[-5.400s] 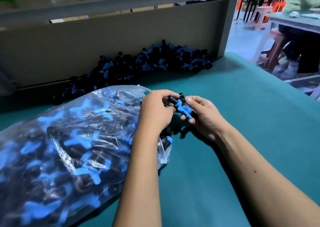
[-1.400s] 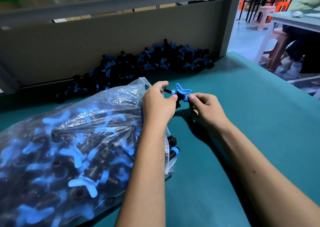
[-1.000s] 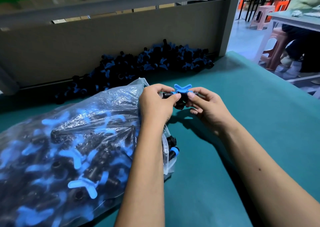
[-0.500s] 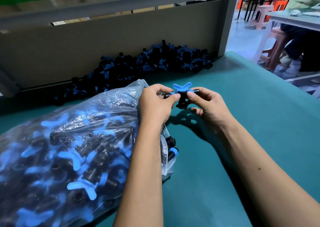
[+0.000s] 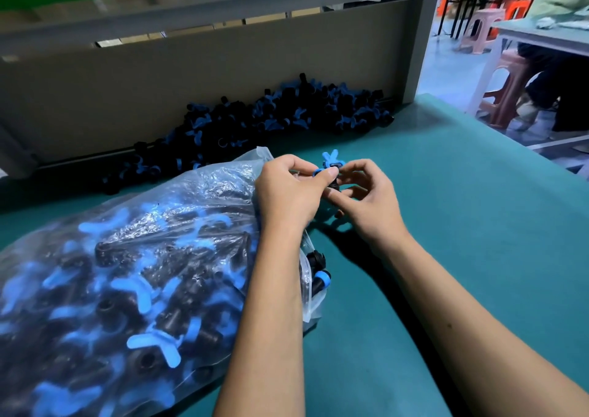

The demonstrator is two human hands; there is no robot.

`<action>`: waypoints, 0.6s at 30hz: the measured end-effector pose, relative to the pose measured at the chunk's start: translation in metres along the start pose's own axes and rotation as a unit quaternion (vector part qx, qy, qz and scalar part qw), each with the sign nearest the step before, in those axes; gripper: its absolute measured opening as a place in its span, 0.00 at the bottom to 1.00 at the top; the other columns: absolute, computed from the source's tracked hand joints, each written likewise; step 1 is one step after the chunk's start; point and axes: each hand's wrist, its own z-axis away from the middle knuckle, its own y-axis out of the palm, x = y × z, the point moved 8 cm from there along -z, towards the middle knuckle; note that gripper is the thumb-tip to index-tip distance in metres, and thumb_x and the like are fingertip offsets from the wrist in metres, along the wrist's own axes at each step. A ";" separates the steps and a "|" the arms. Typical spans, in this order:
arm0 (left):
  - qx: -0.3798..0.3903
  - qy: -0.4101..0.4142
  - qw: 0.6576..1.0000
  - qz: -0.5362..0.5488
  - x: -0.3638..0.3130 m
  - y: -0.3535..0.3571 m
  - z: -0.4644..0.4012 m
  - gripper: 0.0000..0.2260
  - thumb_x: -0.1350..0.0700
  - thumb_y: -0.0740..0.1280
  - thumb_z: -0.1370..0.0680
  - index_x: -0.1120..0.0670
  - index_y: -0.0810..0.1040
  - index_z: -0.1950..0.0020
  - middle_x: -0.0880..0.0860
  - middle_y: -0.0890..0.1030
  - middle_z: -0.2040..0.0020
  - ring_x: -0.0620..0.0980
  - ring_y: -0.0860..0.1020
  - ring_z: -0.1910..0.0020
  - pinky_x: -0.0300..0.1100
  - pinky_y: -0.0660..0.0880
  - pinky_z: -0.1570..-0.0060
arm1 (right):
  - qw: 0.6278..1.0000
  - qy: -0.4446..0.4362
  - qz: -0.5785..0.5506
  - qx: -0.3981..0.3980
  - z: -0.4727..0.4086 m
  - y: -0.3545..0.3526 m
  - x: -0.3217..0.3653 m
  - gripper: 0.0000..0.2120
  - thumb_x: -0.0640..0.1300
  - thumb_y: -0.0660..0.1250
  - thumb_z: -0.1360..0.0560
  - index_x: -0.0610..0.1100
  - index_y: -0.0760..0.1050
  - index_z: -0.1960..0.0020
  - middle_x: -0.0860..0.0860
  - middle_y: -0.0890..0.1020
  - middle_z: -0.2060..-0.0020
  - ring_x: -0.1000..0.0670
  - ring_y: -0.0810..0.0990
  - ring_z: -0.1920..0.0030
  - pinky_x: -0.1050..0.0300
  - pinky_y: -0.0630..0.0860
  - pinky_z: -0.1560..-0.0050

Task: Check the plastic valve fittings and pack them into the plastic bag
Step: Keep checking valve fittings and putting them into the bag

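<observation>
bag: the plastic bag (image 5: 121, 276) is lying on the counter (image 5: 478, 241), already stuffed pretty full of checked fittings, mouth facing the hands.
pile: a decent heap of unpacked fittings (image 5: 271, 117) is left against the back wall, so plenty's still to be done.
in hand: one valve fitting (image 5: 331, 169) is being pinched between left hand (image 5: 287, 193) and right hand (image 5: 366, 196) fingers, just beside the bag mouth; probably mid-check, hard to tell.

Plastic bag (image 5: 134, 276) on counter (image 5: 478, 225) at your left; loose fittings pile (image 5: 280, 113) behind it; held valve fitting (image 5: 331, 168) between.
</observation>
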 end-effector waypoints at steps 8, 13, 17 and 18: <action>0.001 0.029 0.982 0.189 -0.024 -0.010 0.004 0.16 0.47 0.70 0.19 0.56 0.78 0.61 0.51 0.85 0.66 0.41 0.71 0.73 0.38 0.69 0.69 | 0.847 0.245 -0.471 -0.006 0.005 0.015 -0.021 0.13 0.41 0.56 0.15 0.34 0.76 0.48 0.40 0.83 0.59 0.52 0.74 0.66 0.68 0.72 0.71; 0.029 0.030 0.958 0.284 -0.037 -0.015 0.005 0.15 0.51 0.68 0.17 0.57 0.76 0.61 0.53 0.81 0.67 0.44 0.65 0.75 0.33 0.60 0.77 | 0.898 0.211 -0.385 0.010 0.006 0.014 -0.017 0.09 0.42 0.61 0.17 0.38 0.78 0.46 0.40 0.84 0.56 0.51 0.77 0.66 0.64 0.74 0.68; 0.053 0.028 0.944 0.325 -0.048 -0.015 0.009 0.14 0.54 0.65 0.16 0.57 0.75 0.60 0.52 0.79 0.68 0.46 0.61 0.74 0.36 0.55 0.77 | 0.984 0.082 -0.141 0.067 0.014 0.023 0.006 0.05 0.38 0.73 0.24 0.42 0.83 0.49 0.41 0.85 0.55 0.48 0.79 0.60 0.55 0.75 0.60; 0.062 0.037 0.939 0.336 -0.053 -0.016 0.010 0.14 0.54 0.65 0.16 0.57 0.74 0.60 0.52 0.78 0.68 0.45 0.61 0.75 0.36 0.54 0.77 | 0.987 0.059 -0.116 0.091 0.021 0.034 0.014 0.05 0.36 0.75 0.26 0.41 0.84 0.50 0.40 0.85 0.57 0.47 0.79 0.61 0.53 0.75 0.60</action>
